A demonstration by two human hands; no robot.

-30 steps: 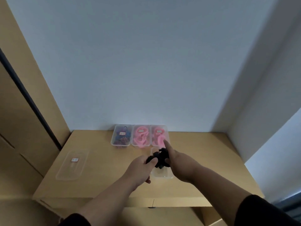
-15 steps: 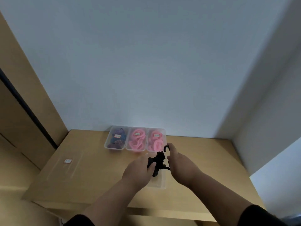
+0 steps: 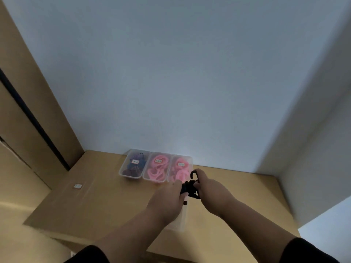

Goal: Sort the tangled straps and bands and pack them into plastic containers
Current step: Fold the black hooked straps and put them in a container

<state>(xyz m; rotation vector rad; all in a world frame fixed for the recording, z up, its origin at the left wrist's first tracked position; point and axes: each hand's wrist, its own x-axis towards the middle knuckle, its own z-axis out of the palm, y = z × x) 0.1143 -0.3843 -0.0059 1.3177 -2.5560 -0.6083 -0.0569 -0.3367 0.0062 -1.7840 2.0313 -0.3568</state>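
A bundle of black straps [image 3: 190, 186] hangs between my two hands above the table. My left hand [image 3: 167, 200] grips its left side. From the right, my right hand [image 3: 212, 190] pinches it, and a black loop sticks up by the fingers. Under my hands lies a clear plastic container [image 3: 180, 221], mostly hidden by my left wrist; what it holds is not visible. Three clear containers stand in a row at the back: one with dark purple and blue bands [image 3: 133, 165], two with pink bands [image 3: 157, 168] [image 3: 180, 168].
The wooden table [image 3: 114, 202] sits in a corner with a white wall behind and to the right. A clear lid with a small label [image 3: 77, 186] lies flat at the left. A wooden cabinet [image 3: 28, 111] stands along the left side.
The camera has tilted, so the table sits lower in view. Both hands have lifted the black straps slightly and drawn closer together, and a loop now sticks up by my right fingers.
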